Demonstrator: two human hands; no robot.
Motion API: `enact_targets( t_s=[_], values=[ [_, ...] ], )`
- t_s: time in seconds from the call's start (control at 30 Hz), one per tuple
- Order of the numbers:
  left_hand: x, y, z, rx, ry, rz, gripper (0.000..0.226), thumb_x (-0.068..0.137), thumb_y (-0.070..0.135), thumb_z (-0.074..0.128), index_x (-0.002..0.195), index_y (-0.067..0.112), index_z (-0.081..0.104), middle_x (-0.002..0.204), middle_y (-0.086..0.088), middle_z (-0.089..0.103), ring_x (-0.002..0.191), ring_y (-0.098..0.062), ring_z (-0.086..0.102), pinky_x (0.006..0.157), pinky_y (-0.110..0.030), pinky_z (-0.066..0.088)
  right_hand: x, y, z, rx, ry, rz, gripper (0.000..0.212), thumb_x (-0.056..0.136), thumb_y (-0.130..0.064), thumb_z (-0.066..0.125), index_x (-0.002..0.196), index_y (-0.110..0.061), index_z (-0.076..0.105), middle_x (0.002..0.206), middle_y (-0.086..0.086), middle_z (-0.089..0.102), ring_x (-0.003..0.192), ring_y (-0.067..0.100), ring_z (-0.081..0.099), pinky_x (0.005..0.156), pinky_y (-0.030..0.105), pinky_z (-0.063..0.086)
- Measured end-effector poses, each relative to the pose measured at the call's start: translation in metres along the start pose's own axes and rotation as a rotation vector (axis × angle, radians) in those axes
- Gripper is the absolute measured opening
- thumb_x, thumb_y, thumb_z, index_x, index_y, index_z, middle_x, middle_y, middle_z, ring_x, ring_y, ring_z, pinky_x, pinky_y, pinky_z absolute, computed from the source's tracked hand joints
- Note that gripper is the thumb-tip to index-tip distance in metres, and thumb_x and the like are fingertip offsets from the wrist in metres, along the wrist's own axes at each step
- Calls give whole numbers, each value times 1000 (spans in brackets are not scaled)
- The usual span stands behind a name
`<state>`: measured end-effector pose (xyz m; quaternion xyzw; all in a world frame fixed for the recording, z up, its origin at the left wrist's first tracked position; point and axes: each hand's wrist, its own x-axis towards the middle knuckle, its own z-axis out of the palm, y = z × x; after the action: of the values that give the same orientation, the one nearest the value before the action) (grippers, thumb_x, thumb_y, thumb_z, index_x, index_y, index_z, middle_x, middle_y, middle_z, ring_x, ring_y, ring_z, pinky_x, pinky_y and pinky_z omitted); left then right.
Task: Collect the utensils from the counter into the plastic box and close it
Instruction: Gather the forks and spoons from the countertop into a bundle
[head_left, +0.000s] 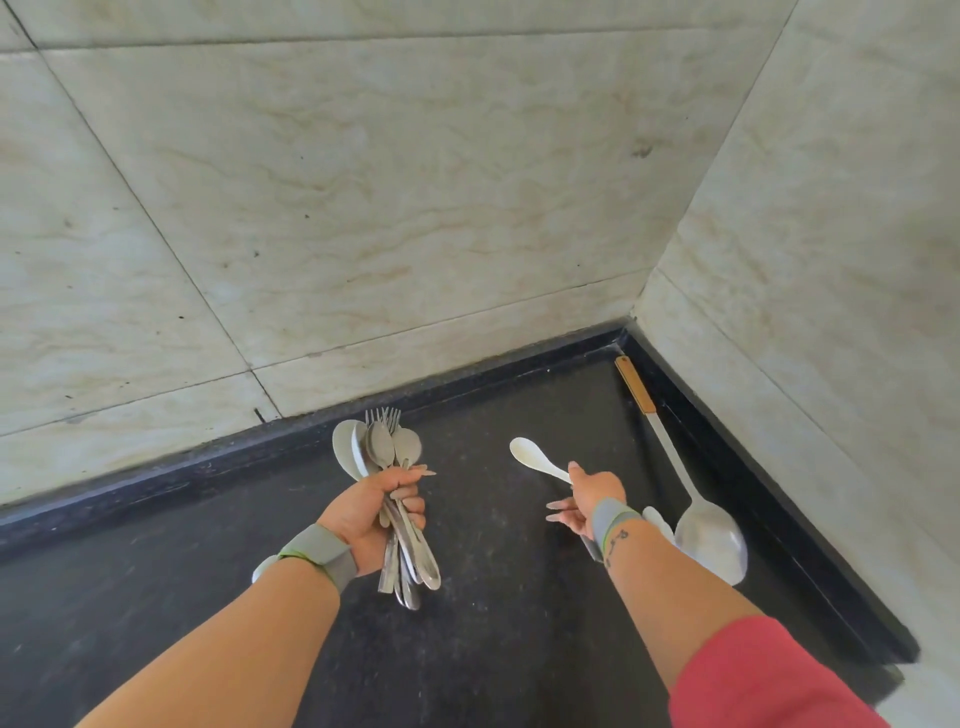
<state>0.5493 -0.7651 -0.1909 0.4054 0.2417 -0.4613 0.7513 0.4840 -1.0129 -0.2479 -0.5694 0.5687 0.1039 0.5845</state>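
My left hand (375, 512) is closed around a bundle of metal spoons and forks (387, 447), bowls and tines pointing up toward the wall, handles sticking out below the fist. My right hand (589, 496) pinches the handle of a white plastic spoon (530, 454), its bowl pointing up-left above the counter. A long serving ladle (709, 535) with a wooden handle lies on the dark counter (493, 623) by the right wall, just right of my right wrist. The plastic box is not in sight.
Marble-tiled walls meet in a corner at the back right. A raised black lip (208, 462) runs along the counter's back and right edges. Something pale is partly hidden behind my left wrist (262, 569) and another behind my right wrist (657, 519).
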Motion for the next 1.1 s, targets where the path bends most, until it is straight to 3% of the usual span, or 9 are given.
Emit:
enact_targets(
  t_s=[0.07, 0.17, 0.27, 0.5, 0.6, 0.77, 0.87, 1.0, 1.1],
  values=[
    [0, 3, -3, -21, 15, -4, 21, 93, 11, 46, 73, 15, 50, 35, 7, 34, 31, -7, 36, 37, -16, 35, 7, -2, 4, -81, -50, 28, 46, 102, -23, 32, 65, 0, 47, 31, 9, 55, 17, 18, 49, 23, 7, 25],
    [-4, 7, -10, -54, 53, -5, 33, 93, 15, 48, 61, 17, 39, 33, 7, 29, 29, -7, 30, 35, -15, 31, -3, -5, 19, -170, -132, 19, 52, 104, -19, 26, 60, -3, 48, 54, 5, 46, 11, 7, 34, 21, 9, 16],
    [-13, 11, -20, -106, 57, 31, 22, 95, 22, 47, 74, 15, 51, 33, 7, 31, 27, -7, 31, 35, -14, 33, -36, -13, 43, -63, -274, -47, 46, 102, -19, 34, 64, -4, 56, 53, 3, 43, 19, 7, 31, 28, 7, 17],
    [-95, 9, -65, -253, 77, 267, 19, 95, 26, 51, 84, 11, 56, 58, -3, 66, 28, -6, 38, 37, -14, 41, -191, 4, 103, 35, -739, -182, 36, 101, -15, 33, 74, -2, 52, 35, 7, 48, 21, 13, 33, 33, 9, 18],
    [-138, 2, -93, -292, 77, 377, 19, 95, 27, 51, 85, 11, 55, 76, -9, 75, 32, -8, 47, 36, -15, 42, -244, 27, 124, -44, -811, -249, 31, 101, -13, 29, 77, -3, 47, 34, 9, 49, 21, 15, 32, 33, 9, 19],
    [-223, -22, -159, -325, 163, 547, 21, 97, 24, 47, 87, 9, 57, 72, -9, 76, 50, -14, 69, 40, -17, 45, -322, 87, 165, -264, -904, -371, 29, 101, -12, 31, 78, -4, 46, 36, 8, 52, 24, 15, 35, 31, 11, 20],
    [-248, -31, -180, -282, 202, 569, 28, 98, 29, 45, 95, 4, 59, 74, -11, 76, 56, -17, 70, 51, -23, 52, -344, 110, 181, -300, -942, -394, 31, 101, -14, 35, 74, -4, 48, 37, 7, 51, 24, 14, 35, 31, 11, 19],
    [-318, -64, -237, -283, 217, 590, 50, 96, 39, 46, 121, -2, 57, 111, -20, 71, 90, -26, 64, 88, -38, 52, -402, 168, 221, -435, -1001, -405, 36, 101, -17, 39, 67, -6, 47, 36, 5, 50, 23, 13, 35, 31, 8, 18],
    [-373, -92, -281, -374, 231, 652, 49, 96, 38, 45, 117, -4, 57, 88, -17, 76, 63, -19, 69, 61, -29, 60, -447, 222, 251, -552, -1034, -427, 38, 99, -23, 43, 64, -9, 46, 34, 3, 50, 25, 13, 36, 34, 11, 20]
  ],
)
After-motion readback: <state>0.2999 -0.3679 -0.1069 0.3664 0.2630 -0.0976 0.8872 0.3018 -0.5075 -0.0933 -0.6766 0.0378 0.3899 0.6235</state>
